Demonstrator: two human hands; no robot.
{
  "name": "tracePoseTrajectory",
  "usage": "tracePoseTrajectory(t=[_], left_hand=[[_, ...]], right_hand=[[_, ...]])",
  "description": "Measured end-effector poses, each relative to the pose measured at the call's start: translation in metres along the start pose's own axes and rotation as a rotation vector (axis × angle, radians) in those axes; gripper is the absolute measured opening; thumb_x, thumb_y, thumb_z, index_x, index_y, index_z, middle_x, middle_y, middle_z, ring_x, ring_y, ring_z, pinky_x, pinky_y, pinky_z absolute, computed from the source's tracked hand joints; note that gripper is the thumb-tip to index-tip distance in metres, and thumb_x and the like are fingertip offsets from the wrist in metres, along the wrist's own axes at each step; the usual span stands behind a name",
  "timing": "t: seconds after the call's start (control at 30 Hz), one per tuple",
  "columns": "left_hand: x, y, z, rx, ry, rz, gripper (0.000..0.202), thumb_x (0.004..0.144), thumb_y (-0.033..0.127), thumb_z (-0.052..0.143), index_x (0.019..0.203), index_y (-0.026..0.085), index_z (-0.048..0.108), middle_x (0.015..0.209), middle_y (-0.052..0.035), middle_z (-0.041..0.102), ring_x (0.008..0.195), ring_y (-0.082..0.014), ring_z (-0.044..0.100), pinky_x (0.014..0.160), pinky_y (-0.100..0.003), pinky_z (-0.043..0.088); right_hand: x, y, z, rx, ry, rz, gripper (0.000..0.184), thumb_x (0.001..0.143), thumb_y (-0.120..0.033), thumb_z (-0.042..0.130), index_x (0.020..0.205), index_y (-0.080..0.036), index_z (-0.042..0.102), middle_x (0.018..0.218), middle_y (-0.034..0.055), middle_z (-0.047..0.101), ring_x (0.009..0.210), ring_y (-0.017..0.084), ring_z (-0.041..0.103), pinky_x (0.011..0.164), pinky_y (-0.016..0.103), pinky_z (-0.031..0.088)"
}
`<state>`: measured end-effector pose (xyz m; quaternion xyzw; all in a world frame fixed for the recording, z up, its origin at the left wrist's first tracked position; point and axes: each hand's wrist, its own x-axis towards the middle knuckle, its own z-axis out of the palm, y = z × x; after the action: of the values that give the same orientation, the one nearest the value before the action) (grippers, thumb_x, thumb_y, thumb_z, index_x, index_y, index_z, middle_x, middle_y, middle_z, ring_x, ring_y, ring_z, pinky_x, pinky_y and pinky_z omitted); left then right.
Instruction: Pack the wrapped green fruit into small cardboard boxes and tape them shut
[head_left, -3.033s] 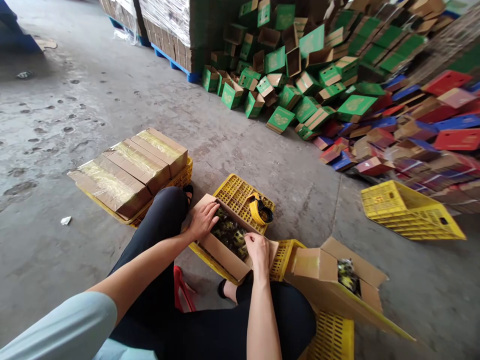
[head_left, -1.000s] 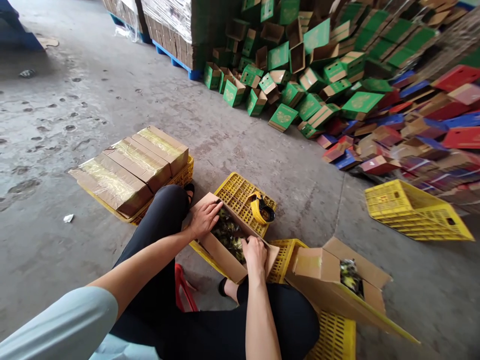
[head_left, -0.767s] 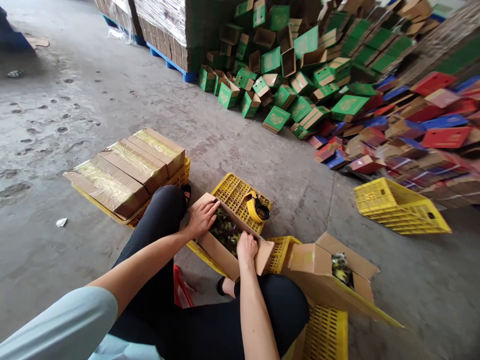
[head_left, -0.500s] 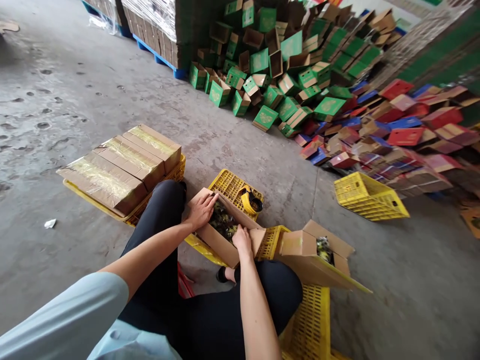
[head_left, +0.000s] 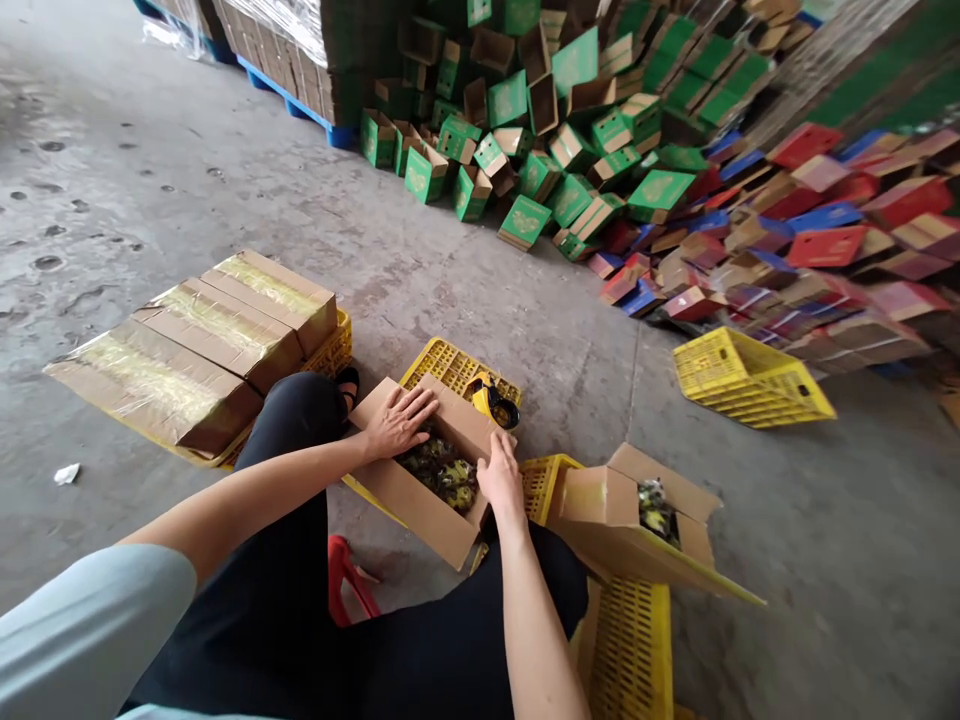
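Note:
A long cardboard box [head_left: 401, 505] with raised side flaps lies in front of my knees. Inside it are several dark packs with yellow-green patches [head_left: 450, 478], wrapped in shiny clear film. My left hand [head_left: 399, 422] lies flat on the box's left end, fingers spread, fingertips reaching over the opening. At the right end, my right hand [head_left: 501, 478] grips the box edge, fingers close together; part of that end is hidden behind it. A yellow tape dispenser [head_left: 491, 398] sits just beyond the box on an upturned yellow crate [head_left: 442, 362].
Taped cartons [head_left: 217, 330] sit in a yellow crate at left. An open carton [head_left: 600, 510] with similar packs tilts on yellow crates [head_left: 634, 640] at right. A red stool [head_left: 345, 580] shows between my legs. Green boxes [head_left: 525, 220] and red-blue boxes [head_left: 825, 245] are heaped beyond.
My left hand has spread flatter over the box's left end. My right hand has moved from inside the box to its right end, where the end flap no longer sticks out. The view has shifted.

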<state>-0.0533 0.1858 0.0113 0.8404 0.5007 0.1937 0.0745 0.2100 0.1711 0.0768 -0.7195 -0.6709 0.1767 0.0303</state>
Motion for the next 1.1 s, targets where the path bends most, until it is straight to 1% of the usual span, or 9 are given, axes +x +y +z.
tracePoseTrajectory(t=[0.2, 0.27, 0.4, 0.53, 0.67, 0.77, 0.9, 1.0, 1.1], left_hand=[[0.012, -0.017, -0.006, 0.041, -0.018, -0.105, 0.066, 0.103, 0.039, 0.053, 0.165, 0.025, 0.034, 0.170, -0.0127, 0.033, 0.159, -0.0350, 0.028, 0.128, -0.065, 0.015], [0.012, -0.017, -0.011, 0.059, -0.041, -0.114, 0.067, 0.102, 0.038, 0.055, 0.165, 0.024, 0.035, 0.170, -0.0135, 0.033, 0.158, -0.0363, 0.028, 0.127, -0.068, 0.012], [0.006, -0.003, -0.019, 0.072, -0.102, -0.056, 0.070, 0.095, 0.034, 0.066, 0.159, 0.021, 0.044, 0.172, -0.0187, 0.025, 0.159, -0.0406, 0.026, 0.126, -0.069, 0.015], [0.013, 0.018, -0.023, -0.048, -0.208, 0.101, 0.065, 0.097, 0.034, 0.061, 0.159, 0.028, 0.043, 0.169, -0.0127, 0.036, 0.150, -0.0339, 0.045, 0.122, -0.051, 0.036], [0.041, 0.026, -0.024, -0.139, -0.182, 0.122, 0.065, 0.102, 0.023, 0.047, 0.165, 0.025, 0.032, 0.159, -0.0127, 0.050, 0.145, -0.0280, 0.050, 0.116, -0.039, 0.044], [0.057, 0.022, -0.019, -0.127, -0.124, 0.042, 0.067, 0.099, 0.015, 0.046, 0.164, 0.025, 0.035, 0.156, -0.0154, 0.049, 0.150, -0.0331, 0.040, 0.121, -0.050, 0.039], [0.056, 0.014, -0.002, -0.031, -0.163, -0.033, 0.069, 0.097, 0.019, 0.053, 0.163, 0.032, 0.038, 0.168, -0.0102, 0.036, 0.158, -0.0435, 0.021, 0.123, -0.074, 0.021], [0.052, 0.013, 0.009, 0.012, -0.207, -0.037, 0.073, 0.095, 0.021, 0.056, 0.164, 0.031, 0.034, 0.171, -0.0090, 0.033, 0.159, -0.0459, 0.017, 0.122, -0.079, 0.013], [0.053, 0.016, 0.013, 0.017, -0.219, -0.058, 0.076, 0.093, 0.023, 0.060, 0.165, 0.029, 0.034, 0.171, -0.0103, 0.032, 0.159, -0.0484, 0.015, 0.120, -0.082, 0.011]], right_hand=[[0.028, 0.031, -0.015, 0.280, -0.068, -0.071, 0.065, 0.090, -0.004, 0.035, 0.151, -0.011, 0.056, 0.160, 0.0115, 0.052, 0.138, 0.018, 0.059, 0.114, 0.028, 0.046], [0.026, 0.032, -0.018, 0.195, -0.025, -0.076, 0.057, 0.092, -0.008, 0.040, 0.145, -0.013, 0.063, 0.157, 0.0136, 0.055, 0.137, 0.022, 0.059, 0.116, 0.035, 0.045], [0.003, 0.016, -0.027, -0.179, 0.267, -0.145, 0.037, 0.097, -0.015, 0.052, 0.127, -0.013, 0.072, 0.154, 0.0207, 0.054, 0.145, 0.038, 0.040, 0.115, 0.056, 0.039], [-0.022, -0.010, -0.051, -0.312, 0.266, -0.299, 0.036, 0.100, -0.010, 0.041, 0.113, -0.016, 0.074, 0.132, 0.0199, 0.064, 0.125, 0.035, 0.052, 0.102, 0.047, 0.047], [-0.026, -0.031, -0.066, -0.174, 0.067, -0.369, 0.032, 0.102, -0.013, 0.043, 0.107, -0.019, 0.074, 0.117, 0.0142, 0.070, 0.107, 0.027, 0.063, 0.096, 0.038, 0.050], [-0.019, -0.035, -0.052, -0.065, -0.208, -0.452, 0.025, 0.102, -0.019, 0.050, 0.110, -0.022, 0.074, 0.113, 0.0088, 0.073, 0.103, 0.022, 0.069, 0.094, 0.031, 0.052], [-0.011, -0.008, -0.027, -0.232, -0.211, -0.181, 0.026, 0.097, -0.028, 0.063, 0.121, -0.019, 0.069, 0.123, 0.0169, 0.071, 0.115, 0.031, 0.068, 0.093, 0.037, 0.054], [-0.002, 0.015, -0.025, -0.184, -0.251, -0.112, 0.030, 0.098, -0.038, 0.064, 0.121, -0.018, 0.064, 0.126, 0.0157, 0.068, 0.112, 0.028, 0.071, 0.088, 0.034, 0.054], [0.007, 0.016, -0.032, -0.239, -0.342, -0.024, 0.038, 0.091, -0.035, 0.074, 0.120, -0.014, 0.060, 0.119, 0.0175, 0.071, 0.103, 0.030, 0.074, 0.080, 0.034, 0.053]])
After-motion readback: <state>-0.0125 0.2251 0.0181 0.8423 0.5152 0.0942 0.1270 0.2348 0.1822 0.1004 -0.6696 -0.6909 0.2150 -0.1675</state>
